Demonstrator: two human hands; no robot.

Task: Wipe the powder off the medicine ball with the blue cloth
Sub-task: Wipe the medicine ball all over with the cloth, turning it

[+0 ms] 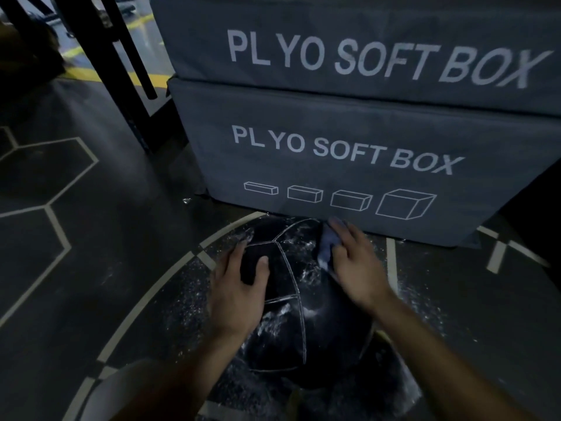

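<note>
A black medicine ball [299, 317] with pale seams lies on the dark floor in front of me. White powder streaks its top and right side. My left hand [239, 287] rests flat on the ball's upper left, fingers spread. My right hand [353, 262], blurred by motion, presses the blue cloth [328, 246] against the ball's upper right. Only a folded edge of the cloth shows under the fingers.
Two stacked grey boxes [349, 153] marked "PLYO SOFT BOX" stand just behind the ball. Powder is scattered on the floor [182, 287] around the ball. Black frame legs [121, 71] rise at the upper left. Pale lines mark the floor.
</note>
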